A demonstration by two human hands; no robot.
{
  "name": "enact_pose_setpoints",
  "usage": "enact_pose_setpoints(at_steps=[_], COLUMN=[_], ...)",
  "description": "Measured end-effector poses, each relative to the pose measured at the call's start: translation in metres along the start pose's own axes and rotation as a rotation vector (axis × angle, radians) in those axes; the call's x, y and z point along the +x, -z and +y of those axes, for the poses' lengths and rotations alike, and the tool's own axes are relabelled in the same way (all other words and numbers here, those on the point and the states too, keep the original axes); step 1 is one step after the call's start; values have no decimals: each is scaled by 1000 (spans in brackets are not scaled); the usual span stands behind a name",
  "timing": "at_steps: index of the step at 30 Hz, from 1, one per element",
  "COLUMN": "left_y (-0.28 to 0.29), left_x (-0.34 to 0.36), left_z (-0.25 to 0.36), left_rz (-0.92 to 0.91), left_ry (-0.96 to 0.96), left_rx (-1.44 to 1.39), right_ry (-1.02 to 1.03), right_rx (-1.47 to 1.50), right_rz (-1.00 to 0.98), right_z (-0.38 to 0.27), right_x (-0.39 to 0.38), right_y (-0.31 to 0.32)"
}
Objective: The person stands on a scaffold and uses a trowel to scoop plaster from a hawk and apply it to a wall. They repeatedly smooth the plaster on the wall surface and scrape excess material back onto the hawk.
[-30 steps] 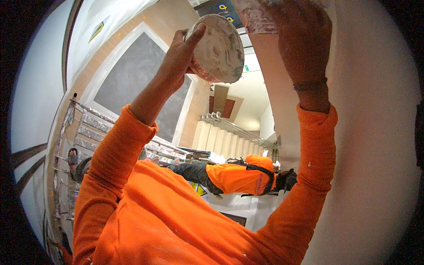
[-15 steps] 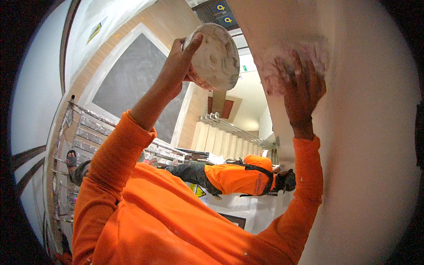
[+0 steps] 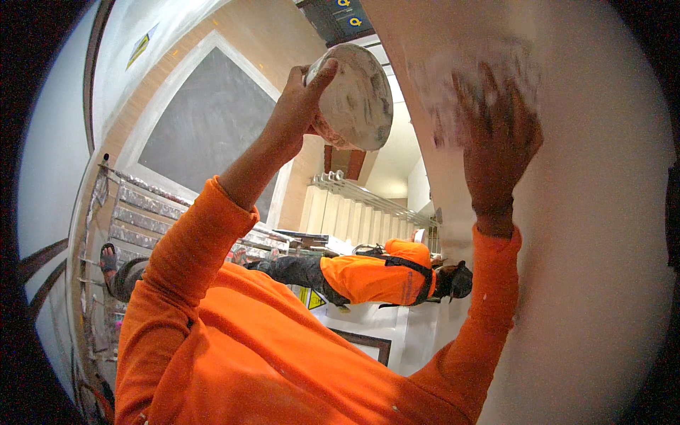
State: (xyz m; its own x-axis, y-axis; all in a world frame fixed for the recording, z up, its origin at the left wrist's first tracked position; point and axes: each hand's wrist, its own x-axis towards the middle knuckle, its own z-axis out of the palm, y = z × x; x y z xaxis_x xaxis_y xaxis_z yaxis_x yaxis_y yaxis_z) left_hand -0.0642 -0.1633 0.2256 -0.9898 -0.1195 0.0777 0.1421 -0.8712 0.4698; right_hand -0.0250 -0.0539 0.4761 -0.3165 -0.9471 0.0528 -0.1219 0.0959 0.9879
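Observation:
My left hand [image 3: 301,106] is raised and closed on the edge of a round bowl [image 3: 355,98], its thumb over the rim and its fingers against the side. Whitish, plaster-like smears streak the bowl's face. On the right, my right hand [image 3: 499,142] is lifted against the pale wall [image 3: 588,234], fingers pointing up. Around its fingertips is a broad, light, smeared patch [image 3: 432,95], perhaps a flat thing under the fingers; motion blur hides what it is. Orange sleeves cover both my forearms.
Below, a person in an orange top [image 3: 372,278] and dark cap is near the wall. A smeared slatted metal rack or platform [image 3: 142,216] lies at left, where a foot shows. Beyond are a grey panel [image 3: 212,113], a pleated cream surface [image 3: 347,212] and a yellow warning sign [image 3: 312,297].
My right hand has shifted slightly right and down along the wall, blurring more. My left hand and the bowl have moved a little right and down in view. The background has drifted left.

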Motion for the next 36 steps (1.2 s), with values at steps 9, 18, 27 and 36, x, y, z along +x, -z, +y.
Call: enact_pose_setpoints(at_steps=[9,18,27,36], left_y=[9,-7,6,19], left_x=[4,2,-2,2], left_z=[-21,-35,-39,-32], left_rz=[-70,-6,-37,26], left_ry=[55,65,108,58], left_rx=[-13,-9,-22,4], right_ry=[-17,-138,-16,-100], right_rx=[90,138,-8,21], right_rz=[-63,-227,-66,-73], right_z=[-19,-5,-7,1], right_x=[17,-91,-39,-47], right_y=[-37,-50,-72,-18])
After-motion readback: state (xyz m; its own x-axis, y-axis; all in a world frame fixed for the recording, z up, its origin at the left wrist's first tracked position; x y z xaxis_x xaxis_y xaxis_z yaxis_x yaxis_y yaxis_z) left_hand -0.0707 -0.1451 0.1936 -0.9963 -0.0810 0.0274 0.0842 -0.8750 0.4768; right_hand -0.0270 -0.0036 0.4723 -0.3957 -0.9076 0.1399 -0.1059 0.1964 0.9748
